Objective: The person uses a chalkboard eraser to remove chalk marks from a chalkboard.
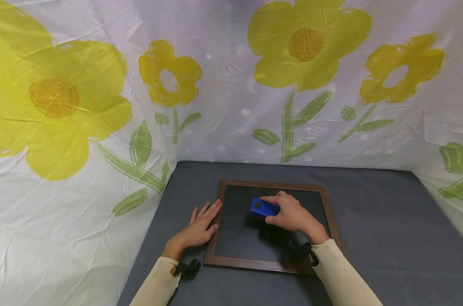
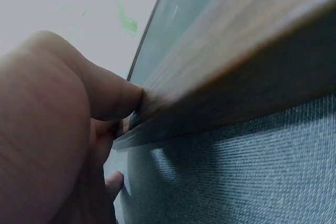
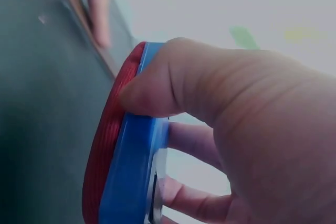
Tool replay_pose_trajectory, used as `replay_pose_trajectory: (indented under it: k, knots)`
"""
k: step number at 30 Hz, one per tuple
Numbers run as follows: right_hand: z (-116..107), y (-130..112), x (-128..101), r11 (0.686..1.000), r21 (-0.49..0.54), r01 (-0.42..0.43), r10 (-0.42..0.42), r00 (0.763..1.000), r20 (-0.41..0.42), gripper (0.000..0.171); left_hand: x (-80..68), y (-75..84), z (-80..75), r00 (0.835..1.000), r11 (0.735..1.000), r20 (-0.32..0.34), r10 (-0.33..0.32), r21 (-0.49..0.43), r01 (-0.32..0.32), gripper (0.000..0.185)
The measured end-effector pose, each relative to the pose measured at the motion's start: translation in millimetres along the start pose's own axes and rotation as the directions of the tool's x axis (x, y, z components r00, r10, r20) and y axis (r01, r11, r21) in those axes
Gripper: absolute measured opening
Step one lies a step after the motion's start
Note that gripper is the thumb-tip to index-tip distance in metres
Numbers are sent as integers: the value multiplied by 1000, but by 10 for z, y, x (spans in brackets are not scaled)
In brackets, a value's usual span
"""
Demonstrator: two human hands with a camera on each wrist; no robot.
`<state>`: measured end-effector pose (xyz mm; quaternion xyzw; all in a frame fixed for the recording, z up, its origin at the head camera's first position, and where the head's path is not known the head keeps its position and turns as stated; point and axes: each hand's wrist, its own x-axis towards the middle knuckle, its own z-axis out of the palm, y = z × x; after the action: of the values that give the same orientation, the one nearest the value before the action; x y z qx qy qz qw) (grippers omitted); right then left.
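Observation:
A chalkboard with a brown wooden frame lies flat on the dark cloth. My right hand grips a blue chalkboard eraser between thumb and fingers, over the upper middle of the board. In the right wrist view, the eraser's red felt pad faces the dark surface and appears raised off it. My left hand rests at the board's left side with its fingers extended. The left wrist view shows its thumb against the wooden edge and other fingers beside it, partly hidden.
Dark grey cloth covers the table around the board. A white curtain printed with yellow flowers hangs behind and at both sides. Black straps are worn at both wrists, below light sleeves.

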<state>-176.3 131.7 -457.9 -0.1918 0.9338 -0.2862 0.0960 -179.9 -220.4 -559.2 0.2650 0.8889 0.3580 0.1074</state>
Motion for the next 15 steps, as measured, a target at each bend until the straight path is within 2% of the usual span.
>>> replay_pose_trajectory:
  k: [5, 8, 13, 15]
  knots:
    - [-362, 236, -204, 998, 38, -45, 48, 995, -86, 68, 6, 45, -25, 1000, 1000, 18, 6, 13, -6, 69]
    - [-562, 392, -369, 992, 32, -119, 123, 983, -137, 70, 11, 29, -9, 1000, 1000, 25, 9, 18, -9, 70]
    - [-813, 669, -650, 958, 67, -280, 287, 942, -172, 78, 4, -25, 19, 999, 999, -13, 46, -16, -47, 68]
    - [-871, 779, -752, 939, 91, -331, 343, 923, -174, 81, -5, -3, -1, 999, 999, -10, 33, -5, -33, 68]
